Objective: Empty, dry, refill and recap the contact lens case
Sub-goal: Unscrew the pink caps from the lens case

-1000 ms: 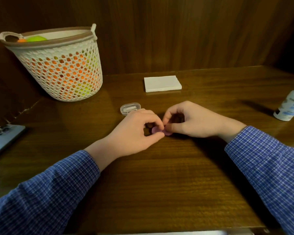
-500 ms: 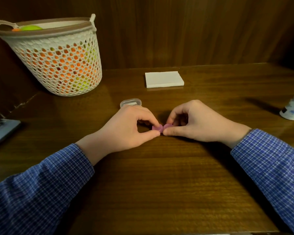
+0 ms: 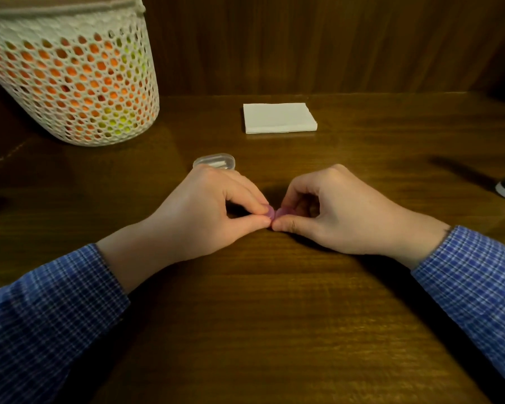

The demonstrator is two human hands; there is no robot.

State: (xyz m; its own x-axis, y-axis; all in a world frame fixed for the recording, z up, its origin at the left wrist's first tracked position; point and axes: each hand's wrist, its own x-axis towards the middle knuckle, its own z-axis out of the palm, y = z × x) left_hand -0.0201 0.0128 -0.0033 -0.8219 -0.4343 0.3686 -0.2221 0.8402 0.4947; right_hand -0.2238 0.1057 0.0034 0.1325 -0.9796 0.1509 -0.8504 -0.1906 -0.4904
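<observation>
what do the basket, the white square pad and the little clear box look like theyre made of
Basket: looks like white moulded plastic, though it could be woven cord; its wall is a regular mesh of holes showing orange and green contents.
White pad: probably folded tissue or paper, matte, with thin layered edges.
Clear box: likely hard transparent plastic, glossy, with something white showing through it.

Both hands, left [image 3: 204,211] and right [image 3: 330,211], pinch a pink lens case [image 3: 276,212] on the wooden table [image 3: 274,316].
</observation>
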